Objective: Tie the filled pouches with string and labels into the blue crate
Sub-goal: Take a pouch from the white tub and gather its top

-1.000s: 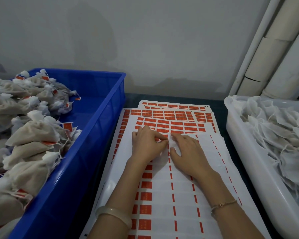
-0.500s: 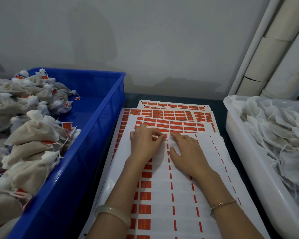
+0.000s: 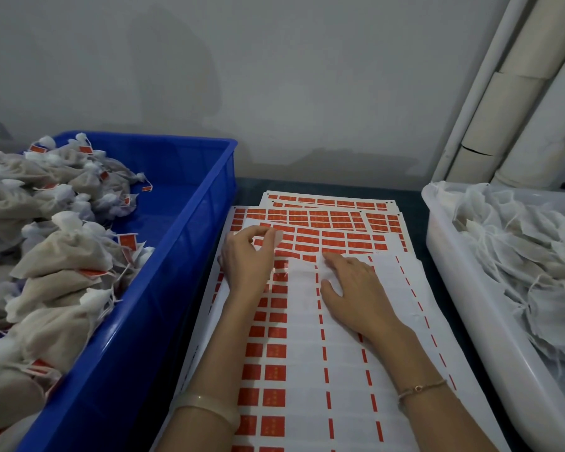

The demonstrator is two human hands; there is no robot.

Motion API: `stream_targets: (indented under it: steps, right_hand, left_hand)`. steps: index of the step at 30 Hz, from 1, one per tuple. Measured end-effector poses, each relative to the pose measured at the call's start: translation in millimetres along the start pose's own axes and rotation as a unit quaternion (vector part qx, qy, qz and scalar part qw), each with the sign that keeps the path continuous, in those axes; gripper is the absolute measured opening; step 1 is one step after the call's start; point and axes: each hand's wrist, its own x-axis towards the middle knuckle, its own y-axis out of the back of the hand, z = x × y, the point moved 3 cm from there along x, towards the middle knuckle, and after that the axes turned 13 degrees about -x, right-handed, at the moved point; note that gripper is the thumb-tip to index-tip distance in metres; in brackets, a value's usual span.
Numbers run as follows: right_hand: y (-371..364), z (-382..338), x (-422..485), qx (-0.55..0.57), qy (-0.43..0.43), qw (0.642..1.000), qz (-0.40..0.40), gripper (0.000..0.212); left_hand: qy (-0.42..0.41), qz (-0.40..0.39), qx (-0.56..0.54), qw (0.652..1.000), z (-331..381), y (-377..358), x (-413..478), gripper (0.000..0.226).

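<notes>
Tied pouches (image 3: 56,256) filled the blue crate (image 3: 206,210) left of the label sheet (image 3: 307,353); untied bags (image 3: 519,256) waited right of it. Left hand (image 3: 247,259) pinched a label (image 3: 277,239); right hand (image 3: 356,291) lay flat-fingered.

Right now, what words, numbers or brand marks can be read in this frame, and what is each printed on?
None can be read.
Red labels on the label sheets: faint gold marks, too small and blurred.
Red tags on the tied pouches in the blue crate: too blurred.
</notes>
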Motion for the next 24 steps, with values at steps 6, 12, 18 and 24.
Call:
stream_targets:
  steps: [6, 12, 18, 24]
  right_hand:
    - [5, -3, 1, 0.204, -0.044, 0.978, 0.032, 0.047]
    - [22, -5, -1, 0.404, -0.047, 0.910, 0.077, 0.038]
    - [26, 2, -2, 0.448, -0.070, 0.885, 0.106, 0.021]
    - [28, 8, 2, 0.497, -0.076, 0.859, 0.094, 0.018]
  left_hand:
    - [-0.020, -0.130, -0.030, 0.991, 15, -15, -17, 0.010]
    - [-0.011, -0.265, -0.056, 0.963, 25, -27, -34, 0.004]
    - [0.025, -0.346, -0.173, 0.922, 44, -16, -40, 0.032]
    - [0.115, -0.359, -0.137, 0.916, 32, -14, -39, 0.053]
